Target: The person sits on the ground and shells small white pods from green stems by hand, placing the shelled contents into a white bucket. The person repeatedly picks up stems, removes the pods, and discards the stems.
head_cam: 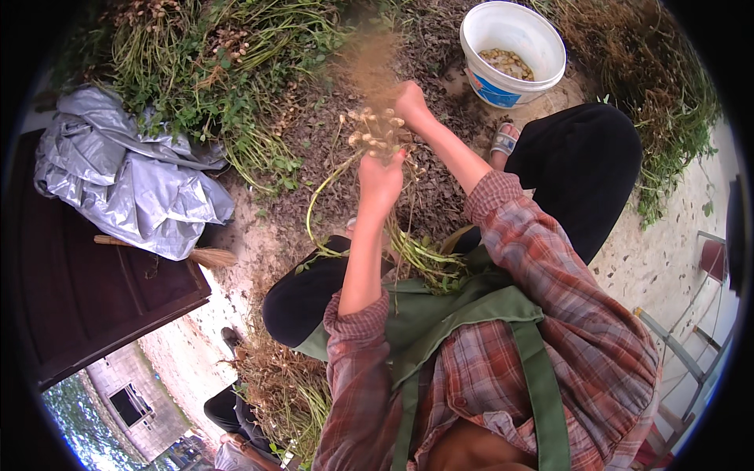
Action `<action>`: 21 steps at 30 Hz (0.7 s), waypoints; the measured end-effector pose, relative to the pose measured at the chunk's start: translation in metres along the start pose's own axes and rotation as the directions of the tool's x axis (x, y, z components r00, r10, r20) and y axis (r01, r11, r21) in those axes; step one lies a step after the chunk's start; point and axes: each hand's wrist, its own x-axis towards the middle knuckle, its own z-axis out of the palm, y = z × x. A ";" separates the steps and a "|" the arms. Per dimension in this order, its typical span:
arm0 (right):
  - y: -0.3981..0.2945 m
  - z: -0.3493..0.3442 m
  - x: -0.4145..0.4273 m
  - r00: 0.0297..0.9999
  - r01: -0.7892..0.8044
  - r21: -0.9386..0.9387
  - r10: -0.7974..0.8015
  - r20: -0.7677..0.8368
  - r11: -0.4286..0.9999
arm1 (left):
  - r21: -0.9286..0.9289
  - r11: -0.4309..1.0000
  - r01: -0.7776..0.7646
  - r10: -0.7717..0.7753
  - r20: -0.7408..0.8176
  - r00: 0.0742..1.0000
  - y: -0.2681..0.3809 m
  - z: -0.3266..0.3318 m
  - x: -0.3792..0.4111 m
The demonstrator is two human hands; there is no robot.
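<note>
My left hand (380,176) is closed around a bunch of peanut plants, whose green stems (421,256) hang down over my lap. Pale peanut pods (374,132) cluster just above that fist. My right hand (411,103) is beside the upper right of the pods, its fingers curled; blur hides whether it grips the brown roots (372,62) fanning out above. A white plastic bucket (511,44) stands at the upper right, with loose peanuts (506,63) on its bottom.
Heaped peanut plants (235,88) lie at upper left, more at upper right (648,76) and lower left (288,382). A silver tarpaulin (141,176) lies at left, near a straw broom (212,256). Another person (235,424) sits at lower left. Dry debris covers the ground before me.
</note>
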 end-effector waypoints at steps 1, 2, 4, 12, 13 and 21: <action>-0.014 0.001 -0.007 0.999 -0.048 0.001 0.048 -0.008 0.999 | 0.003 1.000 0.011 -0.011 -0.010 1.000 -0.004 -0.002 -0.001; -0.026 0.004 -0.012 0.995 -0.095 0.002 0.095 -0.015 0.995 | 0.006 1.000 0.022 -0.022 -0.020 1.000 -0.008 -0.004 -0.002; -0.021 -0.002 -0.004 0.992 -0.124 -0.123 0.119 -0.043 0.985 | 0.013 1.000 0.021 -0.021 -0.026 0.999 0.004 0.001 -0.002; -0.002 -0.039 0.021 0.967 -0.111 -0.443 -0.006 -0.255 0.890 | -0.023 0.992 0.120 -0.119 0.064 0.991 0.023 -0.006 -0.019; 0.006 -0.067 0.034 0.890 -0.306 -0.230 0.192 -0.413 0.924 | -0.061 0.994 0.092 -0.089 0.044 0.995 0.022 -0.014 -0.023; -0.043 -0.199 0.083 0.836 -0.251 -0.366 0.011 -0.548 0.896 | -0.241 0.960 0.145 -0.166 -0.071 0.984 -0.011 -0.060 -0.009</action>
